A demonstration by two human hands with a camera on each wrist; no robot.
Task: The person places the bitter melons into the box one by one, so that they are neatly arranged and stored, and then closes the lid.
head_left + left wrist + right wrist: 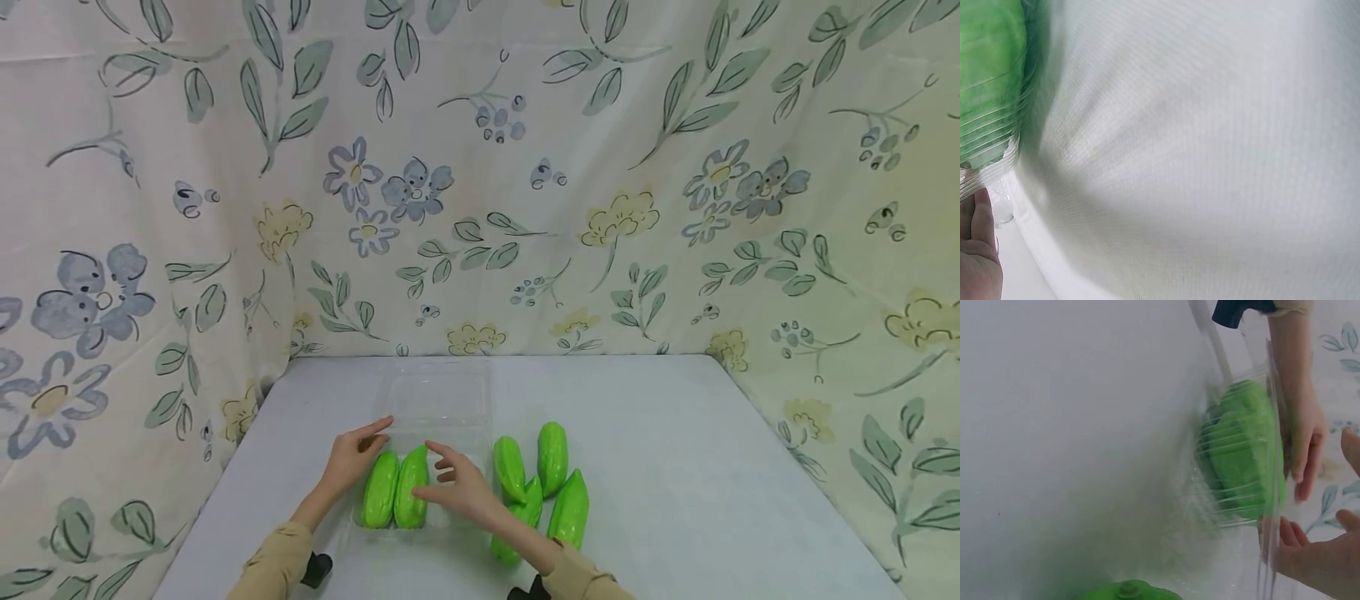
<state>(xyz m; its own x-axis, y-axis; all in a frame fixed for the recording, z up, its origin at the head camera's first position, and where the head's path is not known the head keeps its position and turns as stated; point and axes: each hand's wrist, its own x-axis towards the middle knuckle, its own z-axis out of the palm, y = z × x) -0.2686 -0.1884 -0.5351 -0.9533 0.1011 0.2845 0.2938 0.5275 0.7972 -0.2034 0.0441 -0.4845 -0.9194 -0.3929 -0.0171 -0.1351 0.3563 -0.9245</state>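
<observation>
Two green gourds (380,492) boxed, four loose gourds (553,458) alongside

Floral cloth (555,208) hangs behind and to both sides; white desk (697,483) below. On it, a clear plastic box (446,525) — lid (438,396) laid back toward the cloth. Left hand (352,454) at the box's left side, grip parted; firm hold on the plastic, cannot tell. Right hand (467,486) over the box, grip spread, no hold seen.

The two green gourds lie side by side in the box's left half, long axes front to back. The right one of the pair is closest to the right hand, just left of its grip — touching or not, cannot tell. From the left grip, the pair lies nearside. The four loose gourds lie right of the box, right forearm (525,537) crossing above one.
</observation>
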